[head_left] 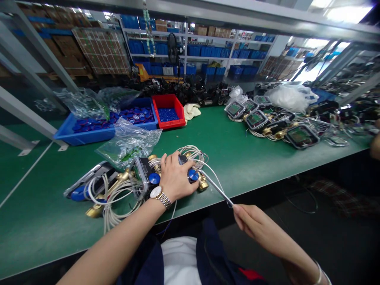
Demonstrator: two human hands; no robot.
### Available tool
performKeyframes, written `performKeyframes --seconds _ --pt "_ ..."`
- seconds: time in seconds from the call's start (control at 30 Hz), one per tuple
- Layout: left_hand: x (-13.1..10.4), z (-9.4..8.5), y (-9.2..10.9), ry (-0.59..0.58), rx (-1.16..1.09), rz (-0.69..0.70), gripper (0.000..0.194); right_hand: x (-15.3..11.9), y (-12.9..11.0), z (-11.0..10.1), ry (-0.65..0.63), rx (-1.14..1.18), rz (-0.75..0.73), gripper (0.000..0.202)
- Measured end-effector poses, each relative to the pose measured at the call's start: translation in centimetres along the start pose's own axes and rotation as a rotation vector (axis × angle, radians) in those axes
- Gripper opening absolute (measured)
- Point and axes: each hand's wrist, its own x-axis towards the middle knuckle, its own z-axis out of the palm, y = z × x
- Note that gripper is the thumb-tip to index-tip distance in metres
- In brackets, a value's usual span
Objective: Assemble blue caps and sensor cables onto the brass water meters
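My left hand (175, 177), with a watch on its wrist, is wrapped over a meter assembly with a blue round cap (192, 175) and a brass fitting (203, 183). In front of the bench edge, my right hand (247, 219) pinches the end of a white cable (218, 189) that stretches down from the assembly. Coiled white wire (194, 152) lies just behind my left hand. Beside that hand, a clear-lidded meter (142, 176) has another blue cap (154, 179). Further left rests one more meter (92, 180) with brass pipe and looped cables (114, 206).
On the green bench (225, 150), a blue bin (86, 136) of blue caps and a red bin (170, 123) of small blue parts stand behind a plastic bag (129, 142). Several meters (302, 135) lie at the right. A metal frame post (26, 105) stands left.
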Motion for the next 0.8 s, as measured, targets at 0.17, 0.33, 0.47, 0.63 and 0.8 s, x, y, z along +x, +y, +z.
performKeyframes --seconds 0.17,0.33,0.47,0.63,0.8 --pt "-0.1 -0.2 -0.2 0.003 0.007 0.025 0.049 2.9 -0.2 0.8 -0.47 0.725 -0.195 0.065" --pt "-0.4 -0.5 -0.6 0.0 -0.018 0.029 0.05 5.2 -1.3 3.5 -0.505 0.868 -0.22 0.064" --pt "-0.4 -0.5 -0.4 -0.001 -0.013 0.022 0.05 3.7 -3.9 6.3 -0.355 1.009 -0.177 0.061" --pt "-0.1 -0.2 0.3 0.046 -0.016 -0.049 0.048 2.7 -9.9 10.6 -0.125 1.414 -0.097 0.06" --pt "-0.2 -0.4 0.2 0.043 -0.068 -0.081 0.045 2.8 -12.2 11.0 -0.234 1.498 -0.073 0.06"
